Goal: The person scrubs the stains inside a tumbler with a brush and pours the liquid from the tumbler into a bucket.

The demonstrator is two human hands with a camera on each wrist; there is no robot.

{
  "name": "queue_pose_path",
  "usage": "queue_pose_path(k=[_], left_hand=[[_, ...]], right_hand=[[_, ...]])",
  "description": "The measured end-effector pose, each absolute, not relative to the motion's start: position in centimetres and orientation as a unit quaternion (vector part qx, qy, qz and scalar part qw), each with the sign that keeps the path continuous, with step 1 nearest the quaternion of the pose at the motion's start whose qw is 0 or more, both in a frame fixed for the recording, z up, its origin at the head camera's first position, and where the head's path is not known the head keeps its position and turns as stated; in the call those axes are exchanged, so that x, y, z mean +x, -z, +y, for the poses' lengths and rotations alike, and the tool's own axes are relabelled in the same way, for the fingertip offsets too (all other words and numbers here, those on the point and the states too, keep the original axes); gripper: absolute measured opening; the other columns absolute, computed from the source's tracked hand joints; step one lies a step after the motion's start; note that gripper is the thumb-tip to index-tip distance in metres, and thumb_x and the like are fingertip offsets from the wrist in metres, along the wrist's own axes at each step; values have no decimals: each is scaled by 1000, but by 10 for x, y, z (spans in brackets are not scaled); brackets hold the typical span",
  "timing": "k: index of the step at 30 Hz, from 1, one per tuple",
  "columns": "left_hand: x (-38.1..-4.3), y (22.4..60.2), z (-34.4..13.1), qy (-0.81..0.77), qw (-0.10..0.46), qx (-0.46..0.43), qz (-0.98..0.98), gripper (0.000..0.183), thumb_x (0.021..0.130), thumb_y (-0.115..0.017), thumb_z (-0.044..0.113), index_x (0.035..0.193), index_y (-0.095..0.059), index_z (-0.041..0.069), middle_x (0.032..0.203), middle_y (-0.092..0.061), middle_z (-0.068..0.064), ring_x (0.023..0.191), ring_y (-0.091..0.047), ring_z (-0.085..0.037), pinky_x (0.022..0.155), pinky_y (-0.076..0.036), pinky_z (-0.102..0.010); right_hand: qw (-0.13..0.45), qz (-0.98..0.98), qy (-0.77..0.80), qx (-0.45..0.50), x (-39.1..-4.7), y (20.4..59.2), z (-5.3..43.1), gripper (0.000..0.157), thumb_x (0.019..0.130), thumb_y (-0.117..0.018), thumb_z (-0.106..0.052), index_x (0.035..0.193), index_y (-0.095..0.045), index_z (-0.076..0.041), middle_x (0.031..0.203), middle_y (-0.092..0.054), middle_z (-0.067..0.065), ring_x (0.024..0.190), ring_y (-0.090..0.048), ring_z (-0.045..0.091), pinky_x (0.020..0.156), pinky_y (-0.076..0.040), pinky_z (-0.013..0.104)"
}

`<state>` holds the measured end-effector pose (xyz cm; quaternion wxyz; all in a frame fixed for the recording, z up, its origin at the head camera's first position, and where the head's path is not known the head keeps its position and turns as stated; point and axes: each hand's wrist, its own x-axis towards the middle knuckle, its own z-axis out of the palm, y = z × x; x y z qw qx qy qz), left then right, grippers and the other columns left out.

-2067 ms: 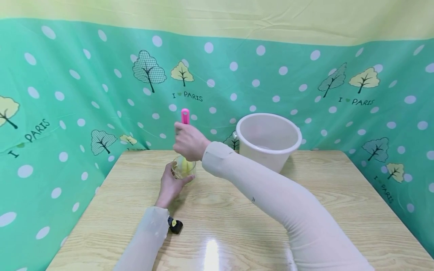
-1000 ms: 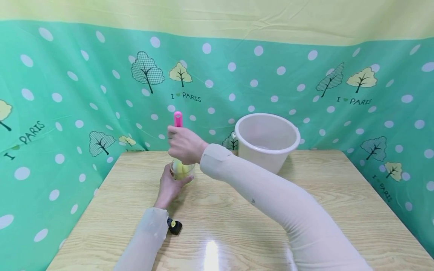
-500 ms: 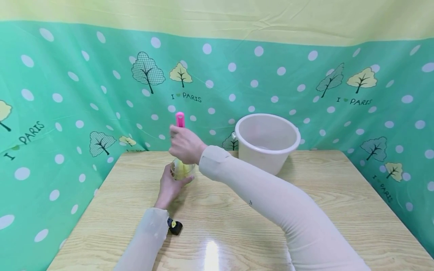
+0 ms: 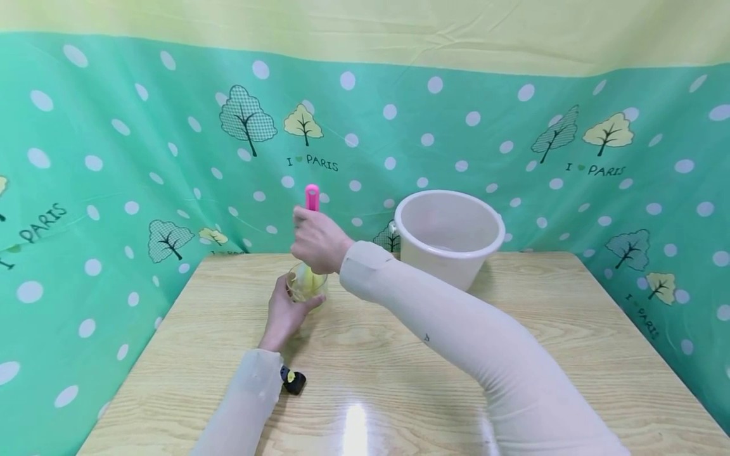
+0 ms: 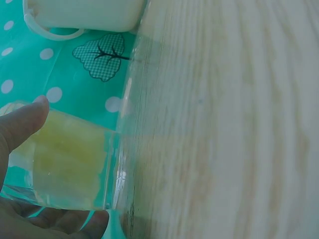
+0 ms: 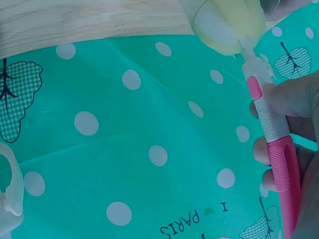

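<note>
My left hand (image 4: 287, 313) grips a clear drinking glass (image 5: 113, 172) low over the wooden table, with the thumb on one side and the fingers on the other. My right hand (image 4: 320, 239) is just above the rim and grips the pink and white handle (image 4: 312, 197) of a sponge brush. In the right wrist view the thumb and curled fingers hold the brush handle (image 6: 271, 122). The brush's yellow and white sponge head (image 6: 224, 25) is inside the glass. Through the glass wall the yellow sponge (image 5: 70, 159) shows in the left wrist view.
A white bucket (image 4: 433, 269) stands at the back of the wooden table (image 4: 371, 354), right of the glass and behind the right forearm. A green dotted curtain (image 4: 365, 114) closes off the back and sides. A black device (image 4: 294, 382) sits at the left wrist.
The right hand with the brush shifted left and a little down, then back right and up, as the sponge moved in the glass. The left hand and glass stayed nearly still.
</note>
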<state>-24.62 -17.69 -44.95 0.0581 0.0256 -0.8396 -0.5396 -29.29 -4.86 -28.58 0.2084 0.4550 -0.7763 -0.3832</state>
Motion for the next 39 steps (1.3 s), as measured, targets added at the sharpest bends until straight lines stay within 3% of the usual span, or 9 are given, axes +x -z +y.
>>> queue_pose_path(k=[20,27,34,39], left_hand=[[-246,452,-178,542,59,18,-838,88,75,-82,34,141,-30,7,134,-47,-14,121,-47,-31,101,-40,-47],[-246,452,-179,535,60,17,-842,86,76,-81,36,141,-31,9,133,-47,-13,122,-46,-31,101,-39,-47],[-246,452,-178,529,73,4,-845,83,75,-82,34,138,-34,9,132,-48,-14,121,-47,-32,101,-40,-47],[-246,453,-178,530,81,-1,-844,83,74,-83,34,137,-35,9,130,-49,-13,119,-48,-31,100,-40,-46]], right_hand=[[204,-759,369,497,-286,282,-50,18,76,-57,-29,88,-69,-22,94,-69,1,90,-49,23,95,-27,39],[215,-739,389,507,-276,280,-61,19,83,-55,-29,95,-70,-23,99,-70,1,97,-49,22,100,-24,39],[230,-724,406,508,-270,281,-70,17,87,-52,-21,90,-68,-24,90,-69,-5,87,-48,19,100,-22,39],[235,-721,422,497,-270,281,-73,18,88,-53,-23,96,-70,-24,97,-70,-3,89,-49,19,101,-22,39]])
